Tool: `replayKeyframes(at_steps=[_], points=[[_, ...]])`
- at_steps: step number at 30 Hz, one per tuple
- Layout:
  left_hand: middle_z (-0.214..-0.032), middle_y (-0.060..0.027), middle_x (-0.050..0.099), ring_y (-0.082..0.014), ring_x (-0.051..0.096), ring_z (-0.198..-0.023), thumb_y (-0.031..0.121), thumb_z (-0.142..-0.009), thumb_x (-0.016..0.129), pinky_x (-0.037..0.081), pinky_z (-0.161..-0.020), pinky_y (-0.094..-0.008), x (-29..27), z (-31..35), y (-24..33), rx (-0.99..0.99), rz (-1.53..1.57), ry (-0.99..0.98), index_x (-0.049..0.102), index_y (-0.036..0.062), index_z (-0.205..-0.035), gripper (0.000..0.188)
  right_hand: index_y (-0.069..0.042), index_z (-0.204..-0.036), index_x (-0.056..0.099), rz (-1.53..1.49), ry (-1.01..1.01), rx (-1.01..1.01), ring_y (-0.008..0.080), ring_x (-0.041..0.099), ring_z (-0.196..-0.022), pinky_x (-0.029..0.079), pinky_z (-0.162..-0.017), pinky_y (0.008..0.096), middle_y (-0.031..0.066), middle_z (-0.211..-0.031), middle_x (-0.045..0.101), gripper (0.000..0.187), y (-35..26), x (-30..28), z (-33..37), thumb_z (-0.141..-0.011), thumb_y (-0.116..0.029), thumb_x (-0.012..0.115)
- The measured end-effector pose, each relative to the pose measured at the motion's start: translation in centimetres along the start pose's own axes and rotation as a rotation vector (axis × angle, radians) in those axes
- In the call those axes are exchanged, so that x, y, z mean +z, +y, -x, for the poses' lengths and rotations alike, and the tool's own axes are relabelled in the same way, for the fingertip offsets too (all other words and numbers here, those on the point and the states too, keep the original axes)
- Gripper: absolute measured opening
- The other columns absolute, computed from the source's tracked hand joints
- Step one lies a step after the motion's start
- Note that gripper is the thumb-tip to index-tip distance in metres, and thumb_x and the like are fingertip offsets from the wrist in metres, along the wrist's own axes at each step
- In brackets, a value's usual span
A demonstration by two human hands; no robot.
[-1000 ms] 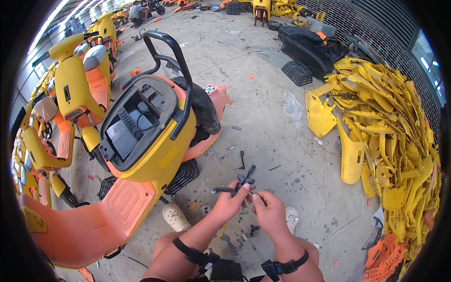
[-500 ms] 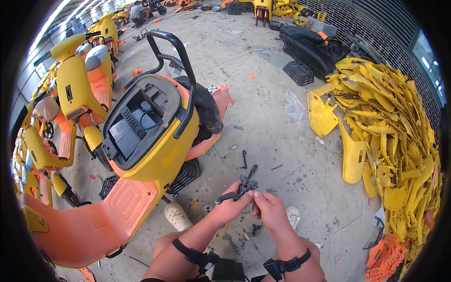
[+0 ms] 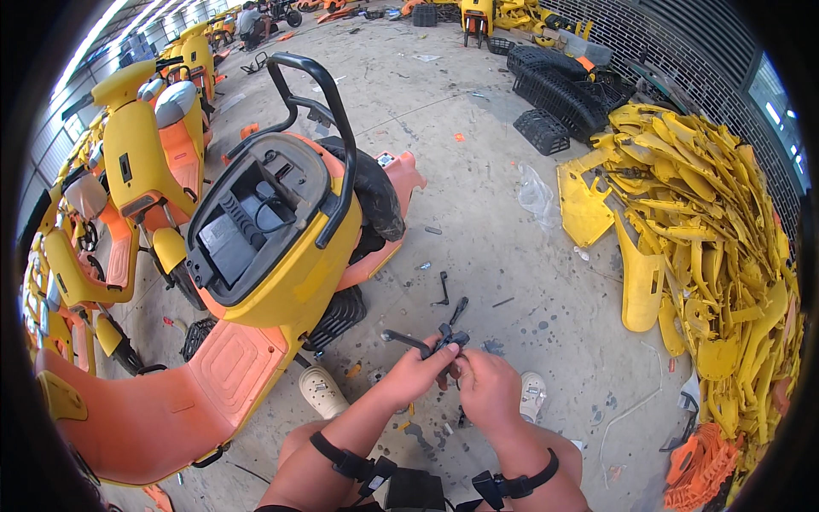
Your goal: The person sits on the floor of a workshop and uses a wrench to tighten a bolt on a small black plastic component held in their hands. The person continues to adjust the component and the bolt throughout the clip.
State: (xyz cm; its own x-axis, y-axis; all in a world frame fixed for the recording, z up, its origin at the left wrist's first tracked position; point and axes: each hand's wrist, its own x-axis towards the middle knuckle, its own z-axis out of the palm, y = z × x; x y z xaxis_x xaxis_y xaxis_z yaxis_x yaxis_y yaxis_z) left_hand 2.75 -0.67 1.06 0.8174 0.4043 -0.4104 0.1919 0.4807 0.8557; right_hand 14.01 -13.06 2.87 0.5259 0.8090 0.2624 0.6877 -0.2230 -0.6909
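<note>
My left hand (image 3: pixel 424 369) is closed around a dark branched part (image 3: pixel 446 339), which looks like a small bracket with thin arms. One bent arm with a knobbed end sticks out to the left; another points away from me. My right hand (image 3: pixel 489 384) is closed in a pinch against the near right side of the part, beside my left fingertips. Whatever its fingers hold is hidden. A black L-shaped piece (image 3: pixel 443 288) lies on the floor beyond my hands.
On the left stands a yellow and orange scooter (image 3: pixel 299 290) with its seat compartment exposed and a black grab rail (image 3: pixel 345 136). More scooters (image 3: pixel 136 162) line the far left. A tall heap of yellow panels (image 3: pixel 708 256) fills the right, with black crates (image 3: pixel 543 132) behind it.
The dark part has turned in my left hand, so its knobbed arm now points out to the left. My right hand stays close beside it, pinching.
</note>
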Motion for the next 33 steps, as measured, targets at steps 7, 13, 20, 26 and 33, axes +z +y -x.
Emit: replayKeyframes(at_steps=[7,13,20,26,33], points=[[-0.097,-0.0049,0.068,-0.0123,0.065,-0.088,0.035,-0.108,0.056,0.054,-0.077,-0.0287,0.7,0.5,0.4,0.025,-0.005,0.078,0.062,0.002,-0.116,0.034,-0.001,-0.103,0.07,-0.41,-0.157,0.432,0.022,0.068,-0.071,0.052,-0.064,0.0367,0.0101,-0.081,0.072,0.023,-0.3,0.2,0.3,-0.102,-0.023,0.065],[-0.104,-0.0075,0.07,-0.0139,0.064,-0.096,0.035,-0.108,0.057,0.052,-0.087,-0.0306,0.3,0.5,-0.3,0.1,-0.087,0.143,0.061,-0.0009,-0.125,0.04,0.001,-0.107,0.069,-0.839,-0.292,0.693,0.0128,0.06,-0.069,0.049,-0.064,0.0296,0.0032,-0.08,0.066,0.039,0.1,-0.2,-0.5,-0.108,-0.036,0.057],[-0.113,-0.0106,0.071,-0.0152,0.065,-0.105,0.033,-0.108,0.058,0.052,-0.091,-0.0338,0.3,0.4,-0.2,0.166,-0.196,0.136,0.059,-0.0047,-0.127,0.042,0.0,-0.096,0.067,-0.914,-0.348,0.794,0.0113,0.055,-0.062,0.046,-0.06,0.0275,0.0029,-0.071,0.062,0.045,-0.1,-0.6,-0.7,-0.11,-0.04,0.051],[-0.111,-0.0096,0.072,-0.0133,0.065,-0.099,0.03,-0.107,0.059,0.053,-0.088,-0.0312,0.1,-0.1,-0.9,0.118,-0.046,0.126,0.059,-0.0065,-0.128,0.042,0.001,-0.094,0.067,-0.48,-0.326,0.503,0.0126,0.059,-0.063,0.05,-0.062,0.0304,0.0045,-0.071,0.065,0.037,-0.2,-0.3,-0.3,-0.11,-0.03,0.053],[-0.1,-0.0071,0.071,-0.0131,0.065,-0.085,0.031,-0.107,0.057,0.054,-0.078,-0.03,0.0,0.0,-0.7,0.081,-0.059,0.086,0.063,-0.0026,-0.118,0.036,-0.002,-0.098,0.067,-0.157,-0.187,0.248,0.0324,0.069,-0.072,0.053,-0.065,0.042,0.0147,-0.079,0.07,0.022,-1.0,-0.4,-0.1,-0.103,-0.022,0.06]])
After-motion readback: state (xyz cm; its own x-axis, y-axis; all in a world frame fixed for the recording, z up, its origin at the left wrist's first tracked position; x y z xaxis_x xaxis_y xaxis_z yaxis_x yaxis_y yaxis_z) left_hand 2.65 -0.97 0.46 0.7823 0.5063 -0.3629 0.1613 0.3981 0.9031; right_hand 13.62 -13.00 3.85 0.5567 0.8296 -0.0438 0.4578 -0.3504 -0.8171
